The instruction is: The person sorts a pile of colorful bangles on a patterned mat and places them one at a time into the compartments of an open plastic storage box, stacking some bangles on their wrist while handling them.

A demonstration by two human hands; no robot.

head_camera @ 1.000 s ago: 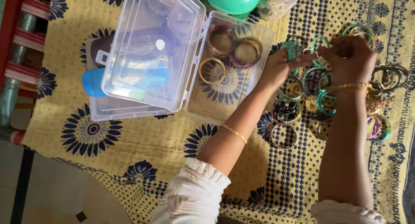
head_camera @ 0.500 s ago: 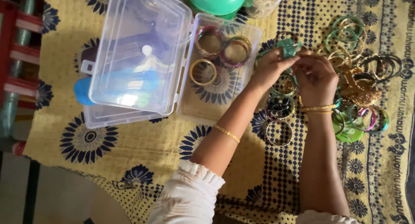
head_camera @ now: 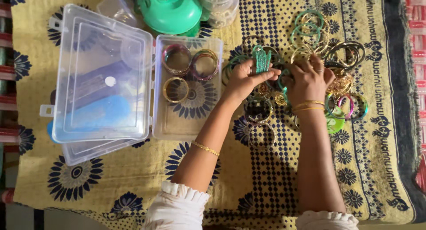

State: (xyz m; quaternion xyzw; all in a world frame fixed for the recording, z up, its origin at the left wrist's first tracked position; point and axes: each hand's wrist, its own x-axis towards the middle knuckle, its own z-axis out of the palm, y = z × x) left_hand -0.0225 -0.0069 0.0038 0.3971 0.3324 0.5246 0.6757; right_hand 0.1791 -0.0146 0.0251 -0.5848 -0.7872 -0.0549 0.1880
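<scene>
My left hand (head_camera: 245, 78) grips a stack of glittery teal bangles (head_camera: 262, 58) held upright above the cloth. My right hand (head_camera: 308, 77) rests just right of it, fingers bent down onto the heap of loose bangles (head_camera: 324, 39) in green, gold and dark colours; whether it holds one cannot be told. More bangles (head_camera: 259, 110) lie below my left hand. To the left stands an open clear plastic box (head_camera: 168, 128) with three bangle sets (head_camera: 177, 59) inside and its lid (head_camera: 104, 74) swung out leftward.
A yellow cloth with dark blue flower prints (head_camera: 133, 181) covers the surface. A green round lid (head_camera: 171, 9) and a clear round container (head_camera: 219, 6) sit at the top. A blue object (head_camera: 100, 112) lies under the box lid. A pink-green bangle (head_camera: 350, 106) lies right.
The view has shifted, so everything sits further left and lower. My left hand now holds the teal bangle stack raised, and my right hand has dropped from the raised bangles onto the heap.
</scene>
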